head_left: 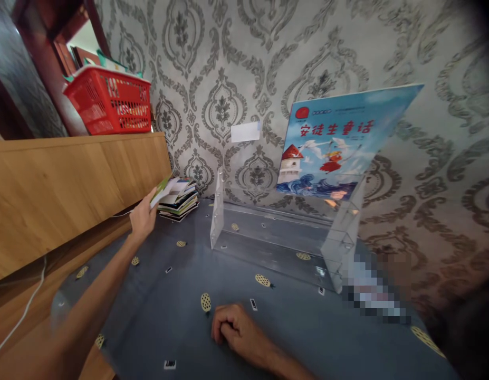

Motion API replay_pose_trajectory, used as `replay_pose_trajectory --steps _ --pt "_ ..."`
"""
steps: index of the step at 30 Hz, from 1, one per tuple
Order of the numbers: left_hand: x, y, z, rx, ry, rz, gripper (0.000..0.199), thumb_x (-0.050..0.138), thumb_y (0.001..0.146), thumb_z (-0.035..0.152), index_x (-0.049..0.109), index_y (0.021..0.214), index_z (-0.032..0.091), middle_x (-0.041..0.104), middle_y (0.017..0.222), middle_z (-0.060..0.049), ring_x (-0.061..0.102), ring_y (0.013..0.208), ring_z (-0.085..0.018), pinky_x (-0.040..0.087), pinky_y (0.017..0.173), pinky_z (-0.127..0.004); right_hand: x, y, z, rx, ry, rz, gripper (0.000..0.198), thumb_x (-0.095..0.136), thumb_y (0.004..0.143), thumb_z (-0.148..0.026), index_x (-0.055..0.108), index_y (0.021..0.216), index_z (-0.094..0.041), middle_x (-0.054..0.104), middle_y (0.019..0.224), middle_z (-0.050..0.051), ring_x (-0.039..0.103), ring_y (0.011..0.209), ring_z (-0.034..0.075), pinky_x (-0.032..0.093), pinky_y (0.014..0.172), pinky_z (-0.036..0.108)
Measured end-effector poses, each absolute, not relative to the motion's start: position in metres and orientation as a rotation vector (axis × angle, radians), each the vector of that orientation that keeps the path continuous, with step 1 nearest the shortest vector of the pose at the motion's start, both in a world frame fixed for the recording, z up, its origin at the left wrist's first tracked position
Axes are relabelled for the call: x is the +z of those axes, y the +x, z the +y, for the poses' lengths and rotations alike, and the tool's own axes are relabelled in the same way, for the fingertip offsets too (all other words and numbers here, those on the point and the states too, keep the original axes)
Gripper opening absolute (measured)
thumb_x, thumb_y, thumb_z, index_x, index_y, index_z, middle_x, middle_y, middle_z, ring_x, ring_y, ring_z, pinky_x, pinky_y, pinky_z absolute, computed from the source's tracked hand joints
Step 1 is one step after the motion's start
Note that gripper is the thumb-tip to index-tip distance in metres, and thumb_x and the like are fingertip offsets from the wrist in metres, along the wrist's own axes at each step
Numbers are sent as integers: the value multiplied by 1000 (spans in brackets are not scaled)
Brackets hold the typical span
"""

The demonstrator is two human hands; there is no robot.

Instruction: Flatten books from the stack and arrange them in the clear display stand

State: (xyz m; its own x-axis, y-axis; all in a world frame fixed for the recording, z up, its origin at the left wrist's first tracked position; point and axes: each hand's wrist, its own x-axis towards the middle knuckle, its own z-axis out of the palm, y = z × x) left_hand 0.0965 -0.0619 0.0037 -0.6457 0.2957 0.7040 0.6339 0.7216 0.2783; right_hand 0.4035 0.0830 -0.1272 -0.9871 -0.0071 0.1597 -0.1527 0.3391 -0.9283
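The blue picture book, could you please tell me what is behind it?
Patterned wallpaper shows around the blue book; whatever its cover hides directly behind cannot be seen.

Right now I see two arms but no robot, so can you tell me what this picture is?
There's no machine here: these are a person's own bare hands. The one picture comes from a camera worn on their head, looking forward and down.

The left hand reaches to a pile of books, its fingers at a thin one on top; I can't tell how firm its grip is. The right hand rests loosely curled on the dark table, with nothing visible in it.

Also on the table is a see-through stand, with a blue picture book upright at its right side. Something farther right is blurred out.
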Motion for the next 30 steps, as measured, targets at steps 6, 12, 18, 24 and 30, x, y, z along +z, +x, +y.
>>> replay_pose_trajectory --steps 6,12,18,24,30 --pt "-65 148 -103 -557 -770 -2229 55 36 102 28 35 156 28 52 153 -4 53 137 -26 45 111 -39 -130 403 83 1724 154 -2465 23 42 67 -6 59 56 -19 56 61 -2 54 64 12 39 67 24" --pt "-114 195 -125 -269 -1090 -2498 66 46 93 19 35 157 32 53 152 -3 50 140 -27 45 113 -45 -131 402 84 1716 162 -2481 24 43 67 -5 59 56 -19 57 62 -2 54 64 13 40 67 24" --pt "-106 205 -121 -298 -1664 -2676 52 61 91 47 56 142 38 58 148 -3 53 137 -28 44 112 -44 -132 402 84 1707 169 -2480 23 43 66 -5 59 57 -19 57 62 -2 55 64 12 40 66 23" --pt "-85 125 -93 -292 -1146 -2795 48 49 98 40 56 141 19 52 151 -14 51 138 -29 44 110 -41 -129 402 83 1682 181 -2499 24 43 65 -3 59 56 -18 56 60 -3 53 60 12 39 64 22" --pt "-111 87 -76 -283 -928 -2768 43 42 100 34 61 132 14 67 130 -16 62 122 -27 47 106 -39 -129 404 80 1591 169 -2497 25 44 68 -2 60 59 -18 57 63 -2 55 65 12 41 68 23"
